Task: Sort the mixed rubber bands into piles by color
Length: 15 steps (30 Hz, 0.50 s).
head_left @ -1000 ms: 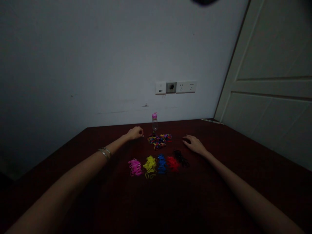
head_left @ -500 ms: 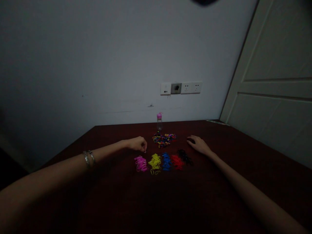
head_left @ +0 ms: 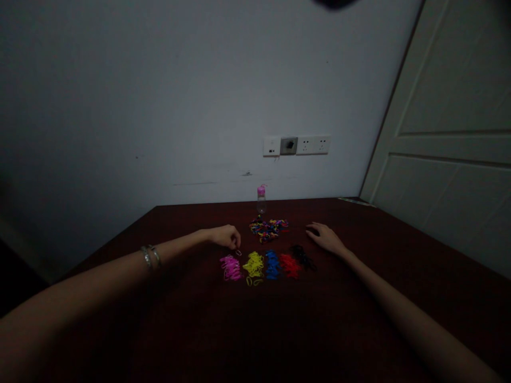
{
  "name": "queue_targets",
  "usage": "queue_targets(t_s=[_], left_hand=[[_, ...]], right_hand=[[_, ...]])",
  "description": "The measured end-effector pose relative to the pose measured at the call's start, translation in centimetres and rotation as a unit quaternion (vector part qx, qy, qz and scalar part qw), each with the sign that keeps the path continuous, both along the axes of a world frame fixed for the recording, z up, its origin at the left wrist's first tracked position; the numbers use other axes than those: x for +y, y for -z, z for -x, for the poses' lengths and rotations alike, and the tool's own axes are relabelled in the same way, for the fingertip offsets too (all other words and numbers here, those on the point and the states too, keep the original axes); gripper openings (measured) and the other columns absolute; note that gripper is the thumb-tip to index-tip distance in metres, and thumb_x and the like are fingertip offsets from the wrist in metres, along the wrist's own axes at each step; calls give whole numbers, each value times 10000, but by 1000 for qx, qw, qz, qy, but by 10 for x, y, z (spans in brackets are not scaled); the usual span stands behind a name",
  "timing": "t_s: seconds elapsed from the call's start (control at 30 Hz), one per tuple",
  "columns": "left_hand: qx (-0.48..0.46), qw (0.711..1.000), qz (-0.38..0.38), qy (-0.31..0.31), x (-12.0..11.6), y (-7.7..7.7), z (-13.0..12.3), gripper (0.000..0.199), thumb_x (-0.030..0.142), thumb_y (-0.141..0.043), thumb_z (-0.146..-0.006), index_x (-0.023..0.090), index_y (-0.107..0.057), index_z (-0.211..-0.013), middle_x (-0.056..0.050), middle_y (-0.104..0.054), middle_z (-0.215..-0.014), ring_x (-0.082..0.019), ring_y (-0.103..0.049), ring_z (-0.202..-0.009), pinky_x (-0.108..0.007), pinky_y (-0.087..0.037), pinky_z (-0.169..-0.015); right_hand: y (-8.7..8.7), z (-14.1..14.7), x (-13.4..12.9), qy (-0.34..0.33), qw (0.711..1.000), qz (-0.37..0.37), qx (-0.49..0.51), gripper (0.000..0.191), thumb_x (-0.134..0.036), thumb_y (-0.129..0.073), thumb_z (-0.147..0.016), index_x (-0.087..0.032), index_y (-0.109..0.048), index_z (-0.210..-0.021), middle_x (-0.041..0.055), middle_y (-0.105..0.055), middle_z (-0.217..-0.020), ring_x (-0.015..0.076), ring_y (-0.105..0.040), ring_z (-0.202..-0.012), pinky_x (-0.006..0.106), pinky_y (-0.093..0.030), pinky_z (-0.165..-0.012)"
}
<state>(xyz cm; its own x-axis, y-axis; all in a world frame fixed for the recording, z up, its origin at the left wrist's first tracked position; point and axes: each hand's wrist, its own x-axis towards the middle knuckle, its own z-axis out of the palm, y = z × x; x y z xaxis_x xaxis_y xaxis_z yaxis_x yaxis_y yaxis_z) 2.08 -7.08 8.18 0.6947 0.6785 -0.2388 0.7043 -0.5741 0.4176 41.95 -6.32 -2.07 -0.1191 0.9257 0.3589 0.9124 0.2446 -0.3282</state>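
Observation:
My left hand (head_left: 227, 236) is closed in a pinch above the table, with a small pale rubber band (head_left: 238, 252) at its fingertips. Just below it lies a pile of pink rubber bands (head_left: 231, 267). To the right follow piles of yellow bands (head_left: 254, 264), blue bands (head_left: 273, 264), red bands (head_left: 289, 265) and black bands (head_left: 302, 257). Behind these sits a mixed multicoloured heap of bands (head_left: 269, 229). My right hand (head_left: 322, 235) rests on the table right of the heap, fingers apart and holding nothing.
A clear bottle with a pink cap (head_left: 261, 199) stands behind the mixed heap. The dark red table (head_left: 183, 314) meets a pale wall carrying sockets (head_left: 313, 144). A panelled white door (head_left: 447, 175) is at the right. The room is dim.
The pale band at my left fingertips now hangs slightly lower and shows more of its loop. My left hand has barely shifted; my right hand stays in place.

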Motion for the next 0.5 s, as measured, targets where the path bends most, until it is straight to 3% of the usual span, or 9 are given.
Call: queue_targets(t_s=[0.17, 0.33, 0.43, 0.5], left_hand=[[-23, 998, -23, -59, 31, 4, 7, 185, 98, -588, -558, 164, -705, -686, 39, -610, -583, -87, -517, -560, -160, -360, -539], [-58, 981, -96, -158, 72, 21, 19, 154, 135, -579, -579, 159, -702, -667, 11, -644, -619, -114, -560, -602, -177, -387, -578], [-118, 954, -142, -235, 88, 36, 26, 167, 172, -563, -628, 151, -709, -705, -21, -678, -697, -139, -595, -675, -189, -410, -626], [-185, 913, -173, -321, 92, 46, 28, 202, 206, -546, -671, 139, -713, -763, -47, -693, -758, -157, -613, -724, -201, -424, -650]], right_hand=[[-3, 2, -3, 0, 1000, 3, -4, 432, -409, -428, -860, -159, -618, -1158, 129, -564, -1262, 253, -468, -1221, 384, -355, -1016], [-6, 4, -4, 7, 1000, 5, -11, 434, -408, -424, -866, -152, -616, -1159, 146, -545, -1282, 258, -466, -1221, 389, -356, -1012], [-7, 5, -5, 12, 1000, 11, -23, 444, -413, -417, -872, -147, -608, -1172, 152, -531, -1296, 260, -471, -1214, 387, -354, -1013], [-7, 6, -5, 13, 999, 13, -28, 442, -408, -416, -874, -146, -604, -1176, 154, -518, -1308, 259, -471, -1213, 383, -352, -1014]])
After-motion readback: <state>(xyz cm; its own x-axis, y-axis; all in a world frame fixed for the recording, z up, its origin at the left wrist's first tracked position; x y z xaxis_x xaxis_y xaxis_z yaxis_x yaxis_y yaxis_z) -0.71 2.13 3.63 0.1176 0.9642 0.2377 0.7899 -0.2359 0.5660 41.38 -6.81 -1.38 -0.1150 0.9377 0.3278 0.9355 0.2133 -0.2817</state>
